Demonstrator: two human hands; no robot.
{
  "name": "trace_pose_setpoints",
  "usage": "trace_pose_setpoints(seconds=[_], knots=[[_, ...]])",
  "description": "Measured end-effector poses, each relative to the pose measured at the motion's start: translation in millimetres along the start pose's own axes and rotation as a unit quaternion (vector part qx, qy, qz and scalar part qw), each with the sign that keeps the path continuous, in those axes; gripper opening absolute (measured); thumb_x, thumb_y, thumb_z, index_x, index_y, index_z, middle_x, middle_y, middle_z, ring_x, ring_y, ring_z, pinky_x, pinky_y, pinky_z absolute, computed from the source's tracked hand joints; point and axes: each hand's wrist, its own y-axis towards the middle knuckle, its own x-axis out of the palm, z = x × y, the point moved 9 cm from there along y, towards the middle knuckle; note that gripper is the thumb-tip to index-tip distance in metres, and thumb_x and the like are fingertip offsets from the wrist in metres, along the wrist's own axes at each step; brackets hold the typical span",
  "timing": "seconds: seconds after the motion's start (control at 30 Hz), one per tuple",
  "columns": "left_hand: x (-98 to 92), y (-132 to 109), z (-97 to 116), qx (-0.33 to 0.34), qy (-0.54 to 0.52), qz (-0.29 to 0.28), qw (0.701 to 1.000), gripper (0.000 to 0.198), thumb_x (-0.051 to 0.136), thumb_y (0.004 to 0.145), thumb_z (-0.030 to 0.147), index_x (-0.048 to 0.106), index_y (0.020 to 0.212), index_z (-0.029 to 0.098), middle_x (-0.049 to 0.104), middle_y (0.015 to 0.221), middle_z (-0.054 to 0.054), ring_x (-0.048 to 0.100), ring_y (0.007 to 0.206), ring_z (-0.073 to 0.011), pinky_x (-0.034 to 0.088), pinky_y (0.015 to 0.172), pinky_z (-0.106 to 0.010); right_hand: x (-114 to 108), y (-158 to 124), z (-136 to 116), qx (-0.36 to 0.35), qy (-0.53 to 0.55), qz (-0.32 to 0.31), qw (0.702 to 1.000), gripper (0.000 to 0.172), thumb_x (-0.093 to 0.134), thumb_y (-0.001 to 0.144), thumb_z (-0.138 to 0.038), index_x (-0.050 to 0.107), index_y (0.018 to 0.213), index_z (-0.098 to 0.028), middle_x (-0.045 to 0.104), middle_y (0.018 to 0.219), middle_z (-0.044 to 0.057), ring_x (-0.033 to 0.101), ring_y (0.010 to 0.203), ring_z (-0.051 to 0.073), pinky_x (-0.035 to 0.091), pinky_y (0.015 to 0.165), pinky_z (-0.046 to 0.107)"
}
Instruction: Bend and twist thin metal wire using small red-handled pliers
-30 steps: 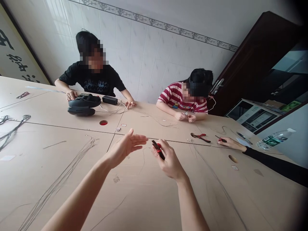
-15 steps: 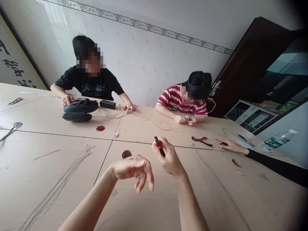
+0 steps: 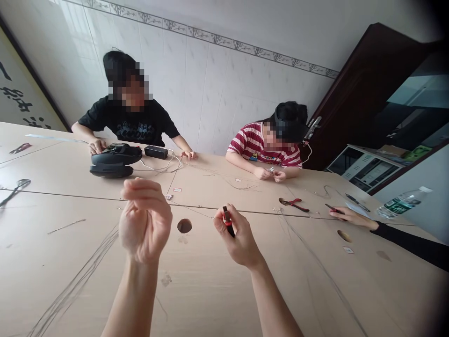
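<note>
The left hand [image 3: 145,224] has swung up from lower centre to left of centre, fingers curled; I cannot tell whether its grip holds anything. Mid-frame, the right hand [image 3: 240,236] has its grip clamped around pliers [image 3: 227,221] above the desk [image 3: 199,290]. A thin wire [image 3: 192,210] reaches leftward from there; a hard tug might kink it. The pliers look black and red.

1. Held pliers [image 3: 228,223]: dark metal head, handle of smooth red and black plastic.
2. Wire bundle [image 3: 80,274]: thin, smooth, dull grey, metallic-looking.
3. Tabletop [image 3: 210,292]: smooth wood-look board, low sheen.
4. Wall tiles [image 3: 182,75]: glossy, faintly veined.
5. Bottle [image 3: 403,204]: clear, shiny plastic.
6. Black shirt [image 3: 135,124] and striped shirt [image 3: 248,140]: 2 matt cloths.
7. Door [image 3: 345,89]: dark, wood-like, with shiny metal handle [image 3: 313,127].
</note>
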Motion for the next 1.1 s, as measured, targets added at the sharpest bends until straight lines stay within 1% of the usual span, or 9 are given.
trace_pose_setpoints(seconds=[0.1, 0.23, 0.4, 0.53, 0.67, 0.77, 0.83, 0.97, 1.1], knots=[[-9.5, 8.8, 18.0, 0.058, 0.051, 0.028, 0.997, 0.049, 0.019, 0.105, 0.024, 0.063, 0.084, 0.023, 0.077, 0.090, 0.006, 0.070, 0.081, 0.0032, 0.048, 0.081, 0.002, -1.1, -1.0, -1.0, -0.001, -0.009, -0.004, 1.000, 0.016, 0.048, 0.095, -0.024, 0.044, 0.080, -0.022, 0.048, 0.075, -0.001, 0.046, 0.071, 0.014, 0.037, 0.066, 0.027], [-27.2, 15.8, 36.5, 0.113, 0.104, 0.074, 0.985, 0.052, 0.018, 0.104, 0.030, 0.061, 0.078, 0.019, 0.074, 0.112, -0.002, 0.064, 0.111, -0.0059, 0.050, 0.098, -0.016, 0.0, -2.0, -5.8, -0.018, -0.018, -0.026, 0.999, 0.015, 0.047, 0.094, -0.017, 0.044, 0.081, -0.022, 0.048, 0.076, -0.001, 0.044, 0.072, 0.015, 0.037, 0.069, 0.028], [-45.3, 23.9, 40.9, 0.115, 0.172, 0.093, 0.974, 0.050, 0.024, 0.103, 0.031, 0.064, 0.076, 0.020, 0.071, 0.121, -0.003, 0.060, 0.120, -0.0121, 0.048, 0.103, -0.027, 6.4, -6.4, -14.9, -0.027, 0.001, -0.095, 0.995, 0.015, 0.047, 0.091, -0.011, 0.044, 0.083, -0.023, 0.048, 0.079, 0.000, 0.043, 0.073, 0.015, 0.037, 0.068, 0.027], [-47.9, 26.0, 21.1, 0.102, 0.290, 0.058, 0.950, 0.047, 0.033, 0.101, 0.042, 0.069, 0.079, 0.019, 0.073, 0.116, -0.007, 0.063, 0.115, -0.0191, 0.048, 0.103, -0.036, 4.8, -10.6, -21.5, -0.022, 0.014, -0.114, 0.993, 0.013, 0.047, 0.092, -0.013, 0.044, 0.085, -0.022, 0.047, 0.083, 0.001, 0.042, 0.072, 0.015, 0.037, 0.065, 0.027], [-44.4, 17.9, -32.5, -0.043, 0.478, -0.027, 0.877, 0.048, 0.040, 0.097, 0.050, 0.074, 0.089, 0.016, 0.074, 0.109, -0.011, 0.067, 0.106, -0.0228, 0.049, 0.098, -0.037, -8.1, -11.6, -30.2, -0.043, 0.001, -0.079, 0.996, 0.012, 0.048, 0.093, -0.015, 0.044, 0.084, -0.023, 0.046, 0.080, 0.000, 0.042, 0.072, 0.015, 0.037, 0.067, 0.028], [-48.4, -7.6, -82.1, -0.262, 0.578, -0.146, 0.759, 0.052, 0.043, 0.096, 0.052, 0.075, 0.092, 0.013, 0.076, 0.091, -0.013, 0.070, 0.084, -0.0209, 0.054, 0.080, -0.032, -20.7, -12.1, -32.9, -0.056, -0.019, -0.049, 0.997, 0.014, 0.046, 0.096, -0.017, 0.044, 0.082, -0.023, 0.047, 0.077, 0.000, 0.042, 0.072, 0.015, 0.037, 0.069, 0.029], [-48.7, -28.4, -99.5, -0.368, 0.574, -0.212, 0.700, 0.058, 0.039, 0.097, 0.054, 0.076, 0.088, 0.011, 0.076, 0.082, -0.013, 0.069, 0.068, -0.0185, 0.054, 0.067, -0.028, -27.6, -12.4, -31.4, -0.053, -0.027, -0.037, 0.998, 0.014, 0.046, 0.096, -0.018, 0.045, 0.083, -0.023, 0.047, 0.077, 0.000, 0.044, 0.072, 0.016, 0.038, 0.069, 0.029], [-34.3, -54.5, -110.2, -0.469, 0.461, -0.285, 0.697, 0.067, 0.028, 0.100, 0.050, 0.077, 0.085, 0.008, 0.076, 0.085, -0.018, 0.069, 0.062, -0.0188, 0.054, 0.059, -0.029, -38.8, -11.8, -26.3, -0.035, -0.020, -0.006, 0.999, 0.015, 0.045, 0.098, -0.022, 0.045, 0.082, -0.022, 0.045, 0.078, 0.000, 0.044, 0.068, 0.015, 0.036, 0.063, 0.029], [-24.1, -72.5, -115.6, -0.529, 0.354, -0.325, 0.699, 0.062, 0.033, 0.098, 0.050, 0.076, 0.083, 0.007, 0.076, 0.080, -0.020, 0.069, 0.055, -0.0204, 0.055, 0.053, -0.030, -45.4, -9.9, -25.7, -0.039, -0.014, 0.030, 0.999, 0.016, 0.045, 0.098, -0.023, 0.045, 0.082, -0.022, 0.044, 0.078, 0.000, 0.043, 0.068, 0.014, 0.036, 0.065, 0.029]])
